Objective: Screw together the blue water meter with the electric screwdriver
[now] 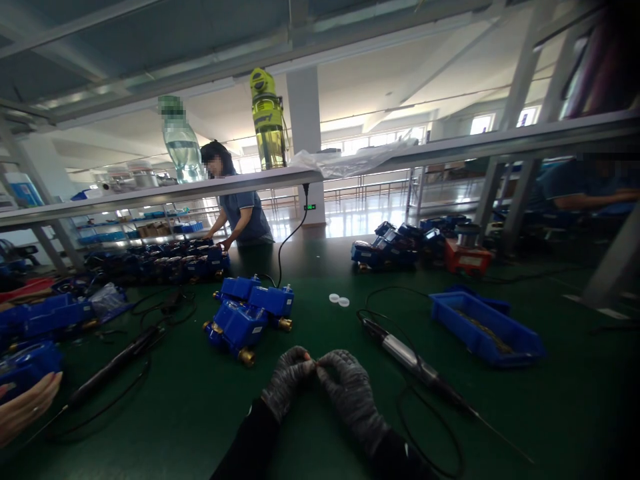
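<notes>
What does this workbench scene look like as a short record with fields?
surface: green bench top
left hand: gloved, fingertips meeting the right's
right hand: gloved, pinching something too small to tell
ahead: blue meters with brass fittings
right: electric screwdriver, blue bin
left: second screwdriver, another person's bare hand

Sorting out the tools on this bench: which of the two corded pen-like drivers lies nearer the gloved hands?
The silver-bodied corded driver, lying just right of the right hand. The all-black corded driver lies farther off to the left, beyond the left hand.
</notes>
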`<state>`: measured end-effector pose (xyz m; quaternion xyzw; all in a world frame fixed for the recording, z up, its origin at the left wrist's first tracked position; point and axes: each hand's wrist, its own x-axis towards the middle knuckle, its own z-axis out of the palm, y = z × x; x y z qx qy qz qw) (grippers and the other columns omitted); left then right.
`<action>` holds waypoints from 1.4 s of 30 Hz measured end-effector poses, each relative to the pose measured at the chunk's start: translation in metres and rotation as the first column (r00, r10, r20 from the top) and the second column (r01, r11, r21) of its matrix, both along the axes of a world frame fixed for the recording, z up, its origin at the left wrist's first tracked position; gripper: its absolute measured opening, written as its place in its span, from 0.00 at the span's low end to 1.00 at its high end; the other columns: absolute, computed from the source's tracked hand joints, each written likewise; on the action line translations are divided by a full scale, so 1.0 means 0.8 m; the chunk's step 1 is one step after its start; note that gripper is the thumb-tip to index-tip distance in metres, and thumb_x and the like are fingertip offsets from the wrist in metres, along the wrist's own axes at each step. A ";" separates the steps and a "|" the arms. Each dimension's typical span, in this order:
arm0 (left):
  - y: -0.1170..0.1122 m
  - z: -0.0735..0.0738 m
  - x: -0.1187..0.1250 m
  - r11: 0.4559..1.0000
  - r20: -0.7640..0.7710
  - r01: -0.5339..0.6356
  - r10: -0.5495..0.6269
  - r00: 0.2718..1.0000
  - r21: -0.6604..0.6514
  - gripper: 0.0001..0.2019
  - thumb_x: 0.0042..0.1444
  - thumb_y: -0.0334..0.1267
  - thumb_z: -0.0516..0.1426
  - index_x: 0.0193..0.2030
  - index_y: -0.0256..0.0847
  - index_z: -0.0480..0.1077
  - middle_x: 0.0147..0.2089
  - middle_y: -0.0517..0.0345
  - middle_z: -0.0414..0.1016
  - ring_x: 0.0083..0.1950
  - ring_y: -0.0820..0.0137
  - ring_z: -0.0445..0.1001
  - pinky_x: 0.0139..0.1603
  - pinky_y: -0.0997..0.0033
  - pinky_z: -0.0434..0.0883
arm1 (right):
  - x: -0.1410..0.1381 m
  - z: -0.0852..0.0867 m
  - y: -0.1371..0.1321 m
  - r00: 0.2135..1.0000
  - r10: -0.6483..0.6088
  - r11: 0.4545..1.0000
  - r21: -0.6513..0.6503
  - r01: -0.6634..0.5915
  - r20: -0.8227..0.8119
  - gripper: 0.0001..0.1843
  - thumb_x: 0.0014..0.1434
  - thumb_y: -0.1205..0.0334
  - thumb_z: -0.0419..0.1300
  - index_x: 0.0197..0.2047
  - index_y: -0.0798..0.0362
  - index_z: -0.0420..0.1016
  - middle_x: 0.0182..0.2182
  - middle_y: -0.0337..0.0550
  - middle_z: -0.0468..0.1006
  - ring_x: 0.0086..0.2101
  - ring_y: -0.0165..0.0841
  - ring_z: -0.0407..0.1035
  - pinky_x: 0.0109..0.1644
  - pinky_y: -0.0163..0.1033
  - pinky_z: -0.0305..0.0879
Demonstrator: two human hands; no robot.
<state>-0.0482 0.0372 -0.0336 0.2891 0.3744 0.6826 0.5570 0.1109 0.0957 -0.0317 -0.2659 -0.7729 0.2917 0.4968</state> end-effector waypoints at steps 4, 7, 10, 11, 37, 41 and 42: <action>-0.005 0.005 0.001 0.999 0.018 0.033 -0.032 0.999 -0.004 0.23 0.40 0.38 0.79 0.39 0.37 0.75 0.35 0.56 0.76 0.36 0.69 0.75 0.37 0.73 0.67 | -0.002 0.011 -0.005 0.999 0.027 0.983 -0.182 -0.035 -0.044 0.17 0.57 0.48 0.58 0.34 0.51 0.81 0.35 0.48 0.79 0.39 0.48 0.72 0.48 0.58 0.69; -0.012 0.009 0.002 0.996 0.039 0.086 -0.085 0.996 -0.022 0.24 0.41 0.40 0.78 0.42 0.38 0.77 0.38 0.55 0.77 0.39 0.68 0.76 0.41 0.72 0.69 | -0.003 0.022 -0.013 0.985 0.105 0.888 -0.434 -0.154 -0.134 0.20 0.51 0.43 0.62 0.34 0.53 0.80 0.36 0.50 0.80 0.40 0.50 0.74 0.50 0.57 0.71; -0.017 0.013 0.007 0.988 0.043 0.153 -0.152 0.987 -0.022 0.25 0.41 0.42 0.79 0.43 0.38 0.78 0.40 0.52 0.77 0.41 0.67 0.76 0.43 0.71 0.70 | 0.003 0.034 -0.022 0.956 0.173 0.796 -0.537 -0.278 -0.238 0.23 0.49 0.41 0.67 0.35 0.54 0.81 0.38 0.51 0.81 0.42 0.50 0.74 0.51 0.55 0.72; -0.018 0.014 0.009 0.985 0.043 0.171 -0.171 0.984 -0.015 0.24 0.41 0.43 0.79 0.42 0.37 0.78 0.41 0.52 0.77 0.41 0.66 0.76 0.44 0.70 0.70 | 0.006 0.038 -0.024 0.947 0.181 0.779 -0.549 -0.303 -0.265 0.23 0.48 0.41 0.68 0.36 0.54 0.81 0.38 0.51 0.81 0.42 0.50 0.74 0.52 0.55 0.72; -0.018 0.021 0.015 0.989 -0.211 0.133 -0.116 0.971 0.066 0.22 0.45 0.50 0.76 0.38 0.35 0.78 0.35 0.54 0.75 0.38 0.67 0.73 0.40 0.70 0.69 | 0.026 0.055 -0.030 0.806 0.314 0.521 -0.620 -0.588 -0.501 0.26 0.48 0.40 0.78 0.35 0.55 0.83 0.37 0.47 0.80 0.40 0.42 0.73 0.47 0.43 0.69; -0.016 0.023 0.017 0.996 -0.234 0.061 -0.042 0.971 0.071 0.23 0.44 0.48 0.77 0.38 0.34 0.78 0.35 0.53 0.76 0.37 0.67 0.73 0.39 0.70 0.69 | 0.022 0.049 -0.024 0.837 0.273 0.543 -0.642 -0.541 -0.475 0.28 0.45 0.39 0.78 0.34 0.55 0.83 0.36 0.48 0.80 0.40 0.43 0.73 0.47 0.44 0.70; -0.015 0.023 0.018 0.996 -0.230 0.037 -0.019 0.973 0.077 0.22 0.44 0.47 0.77 0.38 0.35 0.78 0.36 0.53 0.77 0.38 0.67 0.74 0.40 0.70 0.69 | 0.020 0.047 -0.021 0.858 0.247 0.573 -0.646 -0.504 -0.450 0.28 0.44 0.38 0.77 0.33 0.55 0.83 0.35 0.48 0.80 0.39 0.44 0.73 0.47 0.45 0.70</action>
